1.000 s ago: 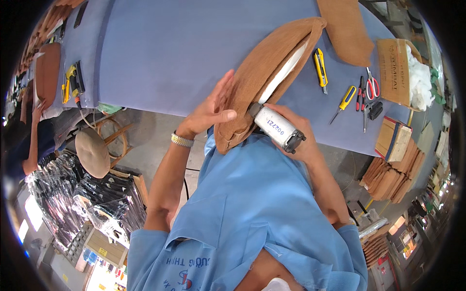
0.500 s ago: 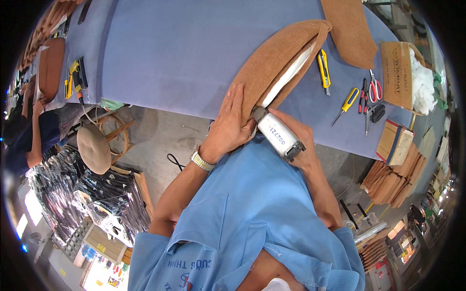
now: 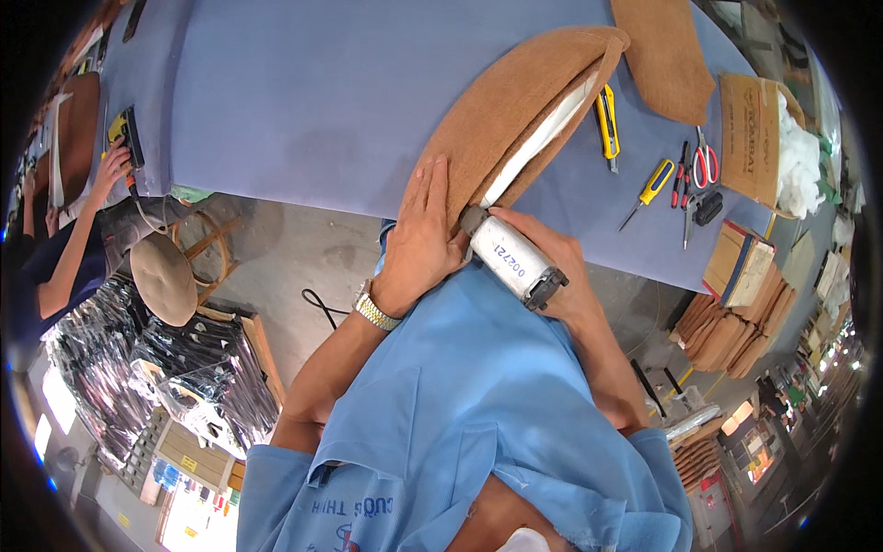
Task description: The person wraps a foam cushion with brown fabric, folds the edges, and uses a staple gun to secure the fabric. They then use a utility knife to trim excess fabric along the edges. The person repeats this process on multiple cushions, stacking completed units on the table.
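Observation:
A brown fabric-covered cushion panel (image 3: pixel 515 115) with a white foam edge lies on the blue table (image 3: pixel 303 101). My left hand (image 3: pixel 423 235), with a metal watch on the wrist, lies flat with fingers together on the panel's near end. My right hand (image 3: pixel 556 267) grips a white cylindrical power tool (image 3: pixel 510 258), its nose against the panel's open edge next to my left hand.
A yellow utility knife (image 3: pixel 605 124), a yellow-handled screwdriver (image 3: pixel 648 189), red scissors (image 3: pixel 706 166) and a cardboard box (image 3: pixel 750 138) with white stuffing lie to the right. Another brown piece (image 3: pixel 662 55) sits beyond. A person (image 3: pixel 64 248) works at far left beside a stool (image 3: pixel 166 276).
My left hand has come down from raised and open to flat on the panel. The tool has moved slightly closer to the panel's edge.

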`<state>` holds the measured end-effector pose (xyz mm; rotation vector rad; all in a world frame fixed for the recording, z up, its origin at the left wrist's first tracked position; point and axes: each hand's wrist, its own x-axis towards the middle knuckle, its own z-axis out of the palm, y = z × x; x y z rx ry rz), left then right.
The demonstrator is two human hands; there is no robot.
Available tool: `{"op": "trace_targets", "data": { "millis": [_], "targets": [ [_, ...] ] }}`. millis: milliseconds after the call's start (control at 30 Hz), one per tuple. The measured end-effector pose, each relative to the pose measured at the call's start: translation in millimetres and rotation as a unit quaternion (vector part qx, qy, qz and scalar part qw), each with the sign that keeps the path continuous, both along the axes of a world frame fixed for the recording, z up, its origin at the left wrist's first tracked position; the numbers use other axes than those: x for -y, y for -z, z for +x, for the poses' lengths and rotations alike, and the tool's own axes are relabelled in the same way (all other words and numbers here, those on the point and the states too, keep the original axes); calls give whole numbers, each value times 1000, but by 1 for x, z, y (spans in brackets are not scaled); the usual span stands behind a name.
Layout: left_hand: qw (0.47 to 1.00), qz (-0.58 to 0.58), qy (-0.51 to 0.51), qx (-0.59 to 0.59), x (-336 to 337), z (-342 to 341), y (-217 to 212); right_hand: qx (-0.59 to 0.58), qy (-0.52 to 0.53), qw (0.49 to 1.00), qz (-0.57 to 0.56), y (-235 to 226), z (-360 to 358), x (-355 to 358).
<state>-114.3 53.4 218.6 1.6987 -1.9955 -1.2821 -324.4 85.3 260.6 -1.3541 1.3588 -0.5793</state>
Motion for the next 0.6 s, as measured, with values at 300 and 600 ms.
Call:
{"op": "trace_targets", "data": {
  "millis": [300, 600],
  "targets": [
    [1000, -15, 0, -7, -6, 0, 0, 8, -44, 998, -52, 2, -8, -13],
    [1000, -11, -24, -7, -7, -1, 1, 7, -37, 998, -51, 4, 3, -7]
  ]
}}
